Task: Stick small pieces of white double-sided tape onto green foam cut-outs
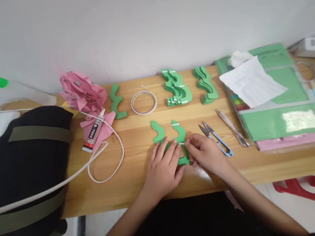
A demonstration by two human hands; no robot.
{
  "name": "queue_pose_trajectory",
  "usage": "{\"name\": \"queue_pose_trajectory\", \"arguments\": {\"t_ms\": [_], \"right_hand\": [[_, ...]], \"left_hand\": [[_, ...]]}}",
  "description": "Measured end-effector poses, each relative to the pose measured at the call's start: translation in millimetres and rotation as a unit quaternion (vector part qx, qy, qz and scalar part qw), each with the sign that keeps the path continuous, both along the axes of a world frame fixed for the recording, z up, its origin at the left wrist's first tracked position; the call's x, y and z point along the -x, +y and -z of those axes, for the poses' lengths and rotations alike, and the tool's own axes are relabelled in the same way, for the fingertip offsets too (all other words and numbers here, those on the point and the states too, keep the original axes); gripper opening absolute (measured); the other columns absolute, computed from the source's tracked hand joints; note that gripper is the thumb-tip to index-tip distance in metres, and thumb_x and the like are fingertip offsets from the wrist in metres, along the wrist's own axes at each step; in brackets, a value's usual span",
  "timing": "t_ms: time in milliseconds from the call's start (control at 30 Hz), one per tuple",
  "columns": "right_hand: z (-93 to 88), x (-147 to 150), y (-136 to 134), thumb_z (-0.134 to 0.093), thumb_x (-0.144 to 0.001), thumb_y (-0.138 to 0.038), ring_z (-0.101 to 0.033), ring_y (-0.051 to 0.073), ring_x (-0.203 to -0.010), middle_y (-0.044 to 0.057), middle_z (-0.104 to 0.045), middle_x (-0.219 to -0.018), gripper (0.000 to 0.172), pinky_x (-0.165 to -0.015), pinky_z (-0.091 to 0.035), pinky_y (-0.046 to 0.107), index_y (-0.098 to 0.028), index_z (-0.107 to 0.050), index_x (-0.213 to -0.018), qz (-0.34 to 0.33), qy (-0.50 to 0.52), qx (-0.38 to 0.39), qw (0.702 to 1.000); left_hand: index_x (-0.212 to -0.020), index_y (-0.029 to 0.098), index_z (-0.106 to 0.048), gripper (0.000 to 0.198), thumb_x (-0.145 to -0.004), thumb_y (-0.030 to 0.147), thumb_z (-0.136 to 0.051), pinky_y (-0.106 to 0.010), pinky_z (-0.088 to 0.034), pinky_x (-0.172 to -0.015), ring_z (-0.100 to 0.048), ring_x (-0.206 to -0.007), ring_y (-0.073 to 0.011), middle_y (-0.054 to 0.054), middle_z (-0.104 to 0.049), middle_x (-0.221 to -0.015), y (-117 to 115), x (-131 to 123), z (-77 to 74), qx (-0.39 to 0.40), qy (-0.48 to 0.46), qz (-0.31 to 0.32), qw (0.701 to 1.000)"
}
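Observation:
Two wavy green cutouts lie side by side near the table's front. My left hand (164,167) rests flat with fingers stretched, covering the lower part of the left cutout (157,131) and reaching the edge of the right cutout (179,131). That right cutout carries short white tape strips. At its middle strip (182,143), the thumb and forefinger of my right hand (205,151) are pinched together at the strip's right end. Just right of this hand lie blue-handled thread snips (221,144), blades apart. Behind my hands is a roll of thin white tape (132,106).
At the back stand a stack of taped green cutouts (178,87), a plain stack (207,85) and another cutout (116,102). Left are crumpled pink sheets (80,91), a glue tube (95,130), a white cable (122,146) and a black item (26,163). Right lie a pen (232,127) and green sheets (275,124).

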State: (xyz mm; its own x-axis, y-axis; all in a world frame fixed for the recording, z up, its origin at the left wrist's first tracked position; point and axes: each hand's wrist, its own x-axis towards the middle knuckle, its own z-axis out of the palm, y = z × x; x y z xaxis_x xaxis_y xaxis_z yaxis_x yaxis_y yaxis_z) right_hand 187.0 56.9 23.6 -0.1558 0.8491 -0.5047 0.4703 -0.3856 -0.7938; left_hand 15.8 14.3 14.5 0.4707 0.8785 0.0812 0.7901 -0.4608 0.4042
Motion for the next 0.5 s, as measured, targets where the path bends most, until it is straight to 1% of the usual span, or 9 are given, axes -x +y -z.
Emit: {"name": "queue_pose_trajectory", "arguments": {"t_ms": [233,333,433,500], "right_hand": [[1.4,-0.1,2.4,-0.05,-0.083,-0.036,-0.054,0.014,-0.032,-0.006,-0.056,-0.045,0.014,-0.035,-0.039,0.022,-0.024,-0.048,-0.076,0.006,-0.001,0.006,1.0],[0.3,0.8,3.2,-0.05,-0.083,-0.033,-0.053,0.014,-0.031,-0.006,-0.055,-0.044,0.012,-0.035,-0.039,0.023,-0.024,-0.048,-0.076,0.004,-0.006,0.005,1.0],[-1.3,3.9,4.1,-0.05,-0.084,-0.031,-0.053,0.015,-0.032,-0.006,-0.055,-0.043,0.013,-0.038,-0.039,0.025,-0.024,-0.049,-0.074,-0.007,-0.04,-0.012,0.999],[-1.6,6.8,4.9,-0.051,-0.085,-0.033,-0.056,0.016,-0.037,-0.003,-0.057,-0.045,0.016,-0.042,-0.04,0.026,-0.024,-0.049,-0.071,-0.018,-0.092,-0.045,0.995]], "left_hand": [[-0.136,0.01,-0.052,0.056,-0.091,0.044,-0.049,-0.053,-0.034,-0.109,-0.044,-0.134,-0.0369,-0.017,-0.056,-0.139,-0.8,-1.6,1.8,0.013,0.018,-0.003,1.0],[-0.138,0.013,-0.051,0.057,-0.091,0.045,-0.049,-0.053,-0.033,-0.11,-0.043,-0.135,-0.0367,-0.015,-0.055,-0.14,-0.9,-3.4,2.4,0.016,0.023,-0.008,1.0],[-0.138,0.012,-0.051,0.057,-0.091,0.046,-0.049,-0.055,-0.032,-0.111,-0.042,-0.135,-0.0377,-0.015,-0.056,-0.14,-1.2,-6.1,2.5,0.013,0.037,-0.01,0.999],[-0.138,0.009,-0.051,0.06,-0.091,0.047,-0.049,-0.056,-0.031,-0.111,-0.041,-0.136,-0.0392,-0.016,-0.056,-0.139,-2.0,-8.2,2.5,0.007,0.051,-0.011,0.999]]}}
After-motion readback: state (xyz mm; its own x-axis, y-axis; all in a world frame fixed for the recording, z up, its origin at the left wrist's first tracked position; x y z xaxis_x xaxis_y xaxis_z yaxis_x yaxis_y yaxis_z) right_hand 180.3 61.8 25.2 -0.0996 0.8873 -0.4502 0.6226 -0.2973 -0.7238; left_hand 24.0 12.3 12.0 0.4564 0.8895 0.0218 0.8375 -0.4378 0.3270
